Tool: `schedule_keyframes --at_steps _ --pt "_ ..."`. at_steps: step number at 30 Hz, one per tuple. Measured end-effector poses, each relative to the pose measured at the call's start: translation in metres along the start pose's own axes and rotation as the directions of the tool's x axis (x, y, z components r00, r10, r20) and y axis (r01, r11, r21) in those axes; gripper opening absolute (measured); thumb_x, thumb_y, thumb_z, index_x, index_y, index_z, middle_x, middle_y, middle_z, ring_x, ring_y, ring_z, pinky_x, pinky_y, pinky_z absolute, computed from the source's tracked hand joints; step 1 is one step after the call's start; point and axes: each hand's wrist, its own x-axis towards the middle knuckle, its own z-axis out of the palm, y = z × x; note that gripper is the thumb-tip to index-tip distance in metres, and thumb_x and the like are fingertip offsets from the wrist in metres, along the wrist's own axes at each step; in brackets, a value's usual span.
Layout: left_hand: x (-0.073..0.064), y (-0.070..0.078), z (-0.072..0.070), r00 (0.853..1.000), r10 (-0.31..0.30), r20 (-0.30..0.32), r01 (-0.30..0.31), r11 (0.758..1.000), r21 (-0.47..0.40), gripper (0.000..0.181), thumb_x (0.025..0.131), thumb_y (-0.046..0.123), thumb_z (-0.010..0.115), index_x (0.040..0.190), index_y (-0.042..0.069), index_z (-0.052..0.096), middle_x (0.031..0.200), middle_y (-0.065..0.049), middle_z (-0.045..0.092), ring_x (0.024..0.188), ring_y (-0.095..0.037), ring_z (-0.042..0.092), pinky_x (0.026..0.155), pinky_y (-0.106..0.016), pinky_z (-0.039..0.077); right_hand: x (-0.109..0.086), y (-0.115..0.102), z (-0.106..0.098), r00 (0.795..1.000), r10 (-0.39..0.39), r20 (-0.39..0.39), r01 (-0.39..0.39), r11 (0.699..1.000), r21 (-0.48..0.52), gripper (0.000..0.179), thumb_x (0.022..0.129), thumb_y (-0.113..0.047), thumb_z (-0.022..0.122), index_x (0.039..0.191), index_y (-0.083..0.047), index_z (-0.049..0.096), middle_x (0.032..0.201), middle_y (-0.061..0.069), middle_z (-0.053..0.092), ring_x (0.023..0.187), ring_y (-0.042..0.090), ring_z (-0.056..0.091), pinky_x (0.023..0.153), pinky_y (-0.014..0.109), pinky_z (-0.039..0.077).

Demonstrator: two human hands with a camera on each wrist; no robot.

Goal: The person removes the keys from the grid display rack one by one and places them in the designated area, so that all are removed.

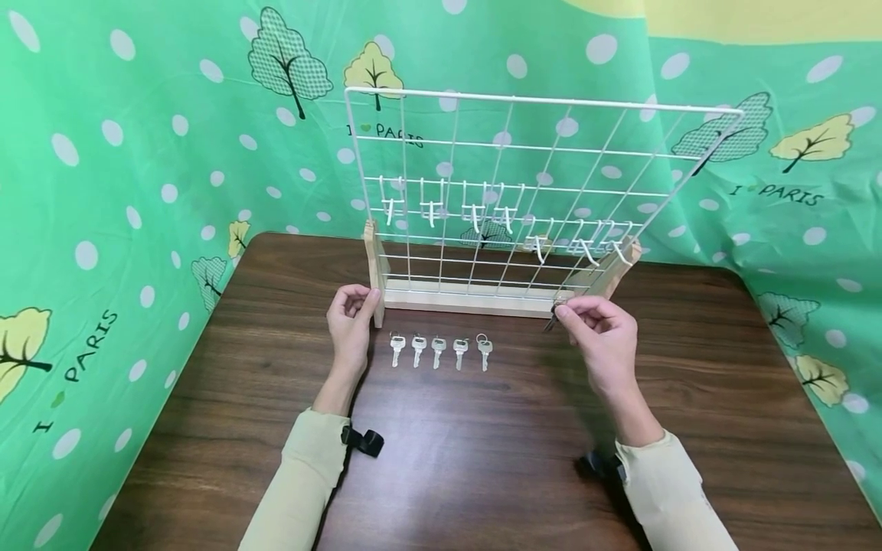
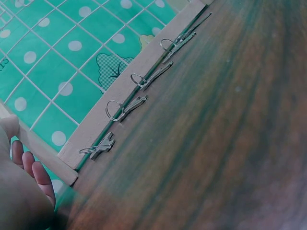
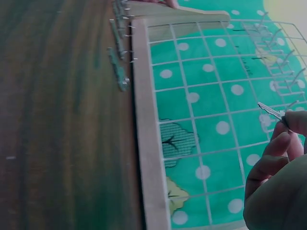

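A white wire grid rack [image 1: 544, 99] stands upright in a wooden base, with several white hooks [image 1: 473, 217] on its bars. My left hand [image 1: 349, 329] holds the rack's left wooden support [image 1: 375, 264] between thumb and fingers. Between the thumb and fingers of my right hand [image 1: 606, 340] is a key [image 1: 551, 318], pinched in front of the base's right end; the right wrist view shows its blade [image 3: 269, 111] sticking out. On the table before the base lies a row of several silver keys [image 1: 438, 350], each with a small ring.
The dark wood-grain table [image 1: 441, 467] carries everything. A green dotted cloth [image 1: 172, 153] with printed trees hangs behind and at both sides. The rack's right wooden support [image 1: 622, 266] stands just beyond my right hand.
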Motion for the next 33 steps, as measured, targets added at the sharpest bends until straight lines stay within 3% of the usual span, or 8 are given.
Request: schedule_keyframes --at_steps 14,20,24,29,33 --pt "-0.001 0.000 -0.002 1.000 0.008 0.004 -0.008 1.000 0.003 0.019 0.097 -0.006 0.077 0.096 0.011 0.069 0.091 0.004 0.068 0.081 -0.007 0.061 0.079 -0.019 0.050 -0.007 0.024 0.001 0.978 0.180 0.106 -0.157 0.968 -0.194 0.020 0.099 0.010 0.072 0.090 -0.007 0.076 0.071 -0.007 0.068 0.053 0.003 0.051 0.050 0.018 0.042" --pt "0.000 -0.001 -0.001 1.000 0.012 0.006 -0.012 1.000 0.003 0.021 0.096 -0.007 0.077 0.095 0.012 0.068 0.090 0.005 0.068 0.080 -0.007 0.060 0.078 -0.019 0.050 -0.009 0.035 0.000 0.966 0.199 0.164 -0.149 0.950 -0.275 0.004 0.101 0.005 0.072 0.098 0.007 0.073 0.078 -0.005 0.073 0.056 0.006 0.054 0.051 0.020 0.046" --pt "-0.001 0.000 0.000 1.000 0.007 0.003 -0.007 1.000 0.003 0.021 0.096 -0.007 0.077 0.095 0.012 0.068 0.090 0.005 0.068 0.080 -0.007 0.060 0.077 -0.019 0.050 -0.009 0.039 0.000 0.965 0.194 0.174 -0.135 0.942 -0.306 0.010 0.102 0.005 0.070 0.101 0.015 0.070 0.078 -0.005 0.074 0.056 0.008 0.055 0.051 0.022 0.047" --pt "-0.001 0.000 0.000 1.000 0.003 0.006 -0.003 1.000 0.004 0.019 0.097 -0.006 0.077 0.096 0.010 0.068 0.091 0.004 0.069 0.081 -0.007 0.061 0.078 -0.019 0.050 -0.008 0.041 -0.001 0.964 0.191 0.187 -0.126 0.943 -0.309 0.007 0.101 0.007 0.069 0.100 0.014 0.071 0.078 -0.007 0.074 0.055 0.009 0.055 0.050 0.023 0.048" --pt "-0.001 -0.001 -0.001 1.000 0.008 0.008 -0.008 1.000 0.003 0.018 0.097 -0.006 0.077 0.096 0.009 0.068 0.091 0.004 0.069 0.081 -0.008 0.061 0.079 -0.019 0.051 -0.008 0.045 -0.003 0.951 0.211 0.228 -0.127 0.934 -0.335 0.006 0.100 0.008 0.068 0.101 0.013 0.072 0.079 -0.008 0.073 0.055 0.008 0.057 0.052 0.023 0.051"
